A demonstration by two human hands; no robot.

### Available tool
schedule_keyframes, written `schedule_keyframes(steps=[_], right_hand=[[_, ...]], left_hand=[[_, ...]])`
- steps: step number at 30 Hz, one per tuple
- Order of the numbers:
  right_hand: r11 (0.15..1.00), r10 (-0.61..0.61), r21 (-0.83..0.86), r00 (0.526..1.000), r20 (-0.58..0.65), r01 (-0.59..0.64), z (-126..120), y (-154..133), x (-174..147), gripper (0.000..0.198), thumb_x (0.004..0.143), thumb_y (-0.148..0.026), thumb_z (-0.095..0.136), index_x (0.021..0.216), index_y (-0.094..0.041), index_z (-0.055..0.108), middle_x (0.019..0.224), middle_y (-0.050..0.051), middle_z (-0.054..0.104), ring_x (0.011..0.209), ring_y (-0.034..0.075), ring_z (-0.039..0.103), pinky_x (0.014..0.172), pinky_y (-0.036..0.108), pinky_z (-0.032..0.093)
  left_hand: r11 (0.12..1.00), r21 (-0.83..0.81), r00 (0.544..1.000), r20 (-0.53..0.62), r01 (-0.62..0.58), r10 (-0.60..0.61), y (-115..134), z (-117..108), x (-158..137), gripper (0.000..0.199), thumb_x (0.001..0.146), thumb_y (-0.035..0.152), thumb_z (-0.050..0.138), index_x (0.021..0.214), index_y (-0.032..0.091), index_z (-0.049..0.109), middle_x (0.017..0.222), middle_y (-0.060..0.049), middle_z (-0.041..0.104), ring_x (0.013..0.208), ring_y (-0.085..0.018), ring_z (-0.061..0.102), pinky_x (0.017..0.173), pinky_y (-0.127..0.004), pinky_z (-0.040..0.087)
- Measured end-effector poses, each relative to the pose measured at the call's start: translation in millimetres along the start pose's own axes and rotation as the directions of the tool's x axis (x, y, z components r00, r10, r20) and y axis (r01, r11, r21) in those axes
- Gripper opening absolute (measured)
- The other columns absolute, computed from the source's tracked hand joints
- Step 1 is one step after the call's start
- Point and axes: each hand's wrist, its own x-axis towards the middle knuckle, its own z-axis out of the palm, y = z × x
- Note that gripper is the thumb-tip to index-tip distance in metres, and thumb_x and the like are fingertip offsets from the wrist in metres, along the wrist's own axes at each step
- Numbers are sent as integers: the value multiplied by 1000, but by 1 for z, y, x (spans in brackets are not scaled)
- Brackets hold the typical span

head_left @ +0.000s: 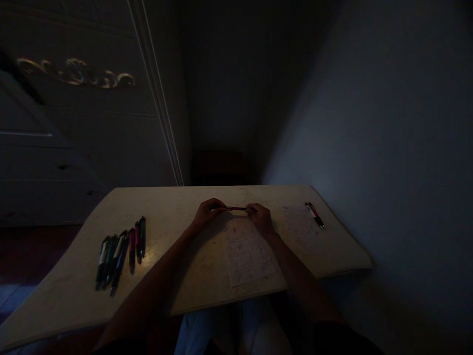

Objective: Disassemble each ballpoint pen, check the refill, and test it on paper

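Note:
A slim dark pen (237, 208) with a reddish part lies level between my two hands, above the far half of the table. The fingers of my left hand (210, 211) pinch one end of it. My right hand (259, 217) pinches the other end, its fingertips covering that tip. Just below the pen, a sheet of paper (249, 256) with handwriting or print lies on the table; the marks are too dim to read.
Several pens (118, 254) lie side by side at the table's left. On the right, another written sheet (299, 229) lies near a red, white and black pen (315, 216). The table (192, 291) borders a pale wall (388, 148) on the right; a cabinet (92, 153) stands at left.

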Motion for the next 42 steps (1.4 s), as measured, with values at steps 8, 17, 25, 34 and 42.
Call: schedule_keyframes(steps=[8,17,25,34,42], right_hand=[[996,-23,-90,999,41,27,3,1,0,18,83,-31,57,78,-22,72,78,6,72,73,21,64,72,32,50],[1000,-4,7,998,55,4,-3,-1,4,33,88,-47,57,77,-19,70,74,4,69,70,17,62,68,28,48],[999,5,-35,993,-120,-9,-13,24,13,29,90,-42,57,96,-18,72,95,9,70,86,21,64,78,33,51],[932,-18,-355,987,160,75,-11,23,10,10,86,-23,67,85,-19,76,90,9,65,86,21,61,84,36,48],[970,-41,-234,990,132,71,-7,24,10,15,90,-22,54,88,-18,68,91,8,65,88,21,59,85,36,47]], left_hand=[[991,108,996,-25,-80,84,4,2,-5,25,78,44,69,85,20,67,85,-5,72,83,-21,67,81,-36,55],[996,-93,994,-106,-5,-5,-5,-5,3,43,70,49,77,96,18,62,89,-8,73,86,-23,70,84,-39,56],[993,-119,990,-140,6,-23,-14,-13,7,48,66,53,79,93,16,66,90,-9,73,85,-23,70,81,-36,55],[998,-49,993,-116,26,-32,-14,-15,6,46,67,57,77,90,19,69,91,-9,74,88,-26,69,83,-40,55],[997,-56,988,-141,48,-56,-23,-16,7,41,69,51,78,92,18,70,93,-10,74,89,-26,69,85,-40,54]])
